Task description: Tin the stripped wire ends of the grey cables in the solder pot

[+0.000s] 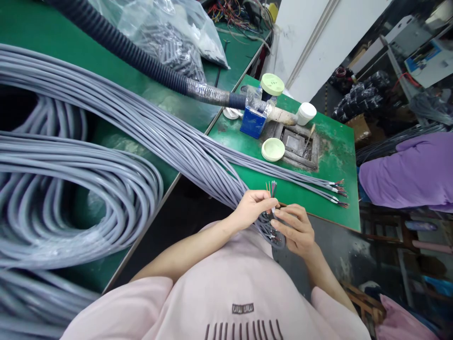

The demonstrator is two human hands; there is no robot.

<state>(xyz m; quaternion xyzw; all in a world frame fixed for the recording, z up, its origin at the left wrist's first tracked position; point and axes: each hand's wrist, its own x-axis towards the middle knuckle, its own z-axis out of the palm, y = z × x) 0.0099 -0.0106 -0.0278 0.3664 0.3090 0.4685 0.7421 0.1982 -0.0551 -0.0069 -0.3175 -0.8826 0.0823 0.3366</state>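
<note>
My left hand (255, 206) pinches the stripped end of a grey cable, and its thin coloured wires (272, 188) stick up past the fingertips. My right hand (296, 228) is closed at the same cable just below, by a small white part; its fingertips partly hide the spot. More grey cable ends (271, 236) hang bunched under both hands, in front of my body. They belong to a thick bundle of grey cables (170, 146) running in from the left. Several cables with bared wire ends (338, 191) lie apart on the green table to the right.
Coiled grey cables (134, 189) cover the left table. A black corrugated hose (141, 59) reaches over to a blue box (253, 122). Near a square metal-framed recess (314, 160) stand a pale green lid (273, 149) and a white jar (306, 113). A person's purple sleeve (406, 174) is at right.
</note>
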